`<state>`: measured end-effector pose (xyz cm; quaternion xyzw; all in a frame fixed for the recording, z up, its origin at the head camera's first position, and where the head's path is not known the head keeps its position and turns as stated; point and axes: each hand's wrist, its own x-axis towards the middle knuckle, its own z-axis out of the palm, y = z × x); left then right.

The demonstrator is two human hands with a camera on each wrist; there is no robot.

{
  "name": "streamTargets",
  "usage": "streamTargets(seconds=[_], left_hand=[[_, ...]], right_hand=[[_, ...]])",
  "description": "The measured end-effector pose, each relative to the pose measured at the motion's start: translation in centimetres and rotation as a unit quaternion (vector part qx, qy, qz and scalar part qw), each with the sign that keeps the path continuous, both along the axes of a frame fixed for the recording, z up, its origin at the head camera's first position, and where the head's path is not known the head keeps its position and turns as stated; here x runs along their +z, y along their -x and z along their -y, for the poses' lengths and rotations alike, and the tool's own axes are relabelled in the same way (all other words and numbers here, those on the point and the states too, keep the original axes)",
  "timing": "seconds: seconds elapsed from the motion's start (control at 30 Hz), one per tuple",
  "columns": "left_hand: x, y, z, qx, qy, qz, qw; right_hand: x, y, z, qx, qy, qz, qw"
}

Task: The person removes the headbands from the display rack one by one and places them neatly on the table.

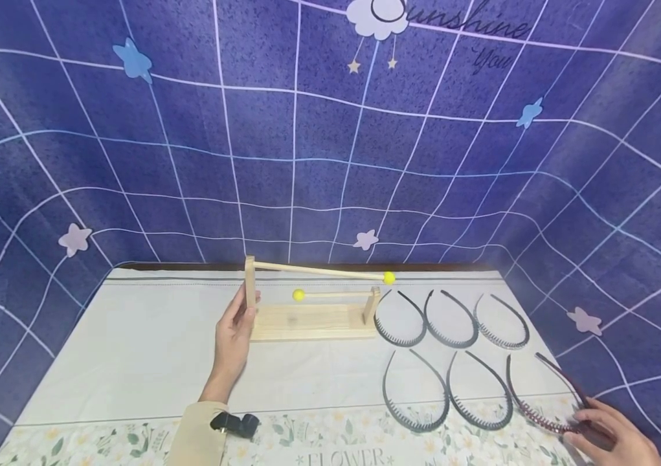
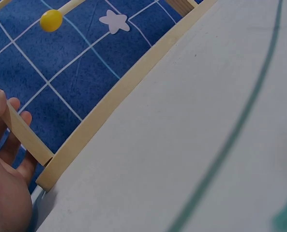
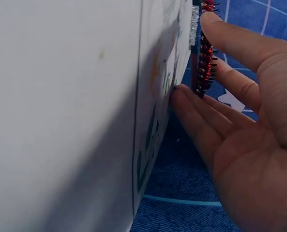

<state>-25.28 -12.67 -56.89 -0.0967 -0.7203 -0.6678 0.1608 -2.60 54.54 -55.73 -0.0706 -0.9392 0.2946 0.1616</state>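
A pale wooden stand (image 1: 313,330) has an upright post at each end, each carrying a thin rod tipped with a yellow ball. My left hand (image 1: 234,340) grips the taller left post; the left wrist view shows the thumb on one side of that post (image 2: 24,133) and fingers on the other. At the table's right, my right hand (image 1: 618,433) pinches the lower end of a headband with dark red beads (image 1: 540,417) between thumb and fingers. In the right wrist view, red beads (image 3: 207,63) show beside the thumb, and the lower fingertips touch the table.
Several dark toothed headbands (image 1: 415,427) lie in two rows right of the stand, one with a silvery band (image 1: 505,343). A white cloth with a floral border (image 1: 307,440) covers the table. Blue gridded fabric (image 1: 318,142) rises behind and at both sides.
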Motion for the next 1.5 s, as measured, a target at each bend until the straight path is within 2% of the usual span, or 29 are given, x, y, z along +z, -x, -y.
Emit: streamTargets(seconds=[0.1,0.2,0.33,0.53,0.83,1.0,1.23,1.37,1.5], left_hand=[[0.0,0.1,0.0,0.001,-0.002,-0.005,1.0],[0.0,0.1,0.0,0.001,-0.009,-0.009,0.9999],[-0.2,0.1,0.0,0.004,-0.015,-0.01,0.9998],[-0.2,0.1,0.0,0.006,-0.015,-0.013,0.9998],[0.0,0.1,-0.2,0.001,-0.025,-0.002,0.9997],[0.2,0.3,-0.3,-0.018,-0.033,0.006,0.9993],[0.3,0.1,-0.4,-0.015,-0.046,0.01,0.9988],[0.5,0.0,-0.4,0.0,-0.042,0.01,0.9991],[0.9,-0.2,-0.6,0.009,-0.017,0.005,0.9998]], right_hand=[[0.0,0.4,-0.6,0.031,-0.048,-0.009,0.9983],[0.0,0.8,-1.2,0.038,-0.125,-0.007,0.9914],[-0.2,1.2,-1.7,0.05,-0.173,-0.028,0.9832],[-0.9,1.4,-1.8,0.09,-0.141,-0.08,0.9826],[-0.6,1.6,-1.6,0.09,-0.154,-0.083,0.9805],[1.0,1.8,0.1,0.064,-0.155,-0.06,0.984],[5.1,3.2,5.8,0.057,-0.142,-0.053,0.9868],[7.5,4.8,9.5,0.069,-0.113,-0.075,0.9884],[8.9,6.6,13.0,0.083,-0.096,-0.113,0.9854]])
